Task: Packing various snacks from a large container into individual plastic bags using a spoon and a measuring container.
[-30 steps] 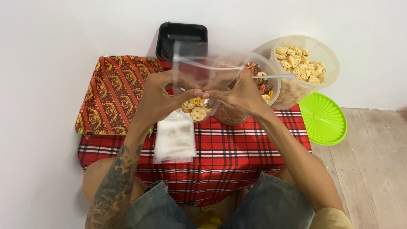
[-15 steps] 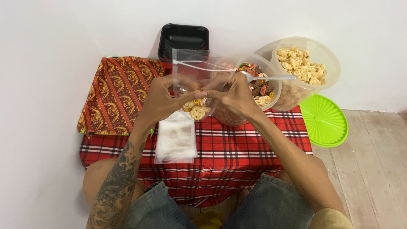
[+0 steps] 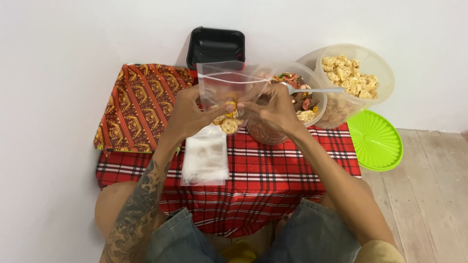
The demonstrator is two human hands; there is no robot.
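Note:
Both of my hands hold a small clear plastic bag [image 3: 225, 84] upright above the red plaid cloth [image 3: 273, 170]. My left hand [image 3: 191, 116] pinches its left lower side, my right hand [image 3: 272, 108] its right lower side. Yellow and orange snack pieces [image 3: 228, 122] sit in the bag's bottom between my fingers. Behind my right hand stands a clear tub of mixed colourful snacks [image 3: 302, 100] with a metal spoon [image 3: 314, 90] resting in it.
A stack of empty clear bags [image 3: 205, 158] lies on the cloth below my hands. A larger tub of pale crackers [image 3: 353, 78] and a green lid [image 3: 375, 141] are at the right. A black tray [image 3: 216, 46] sits by the wall, a patterned orange cloth [image 3: 139, 104] at left.
The bag and both hands have stayed in nearly the same place; my fingers have shifted slightly along the bag's lower part.

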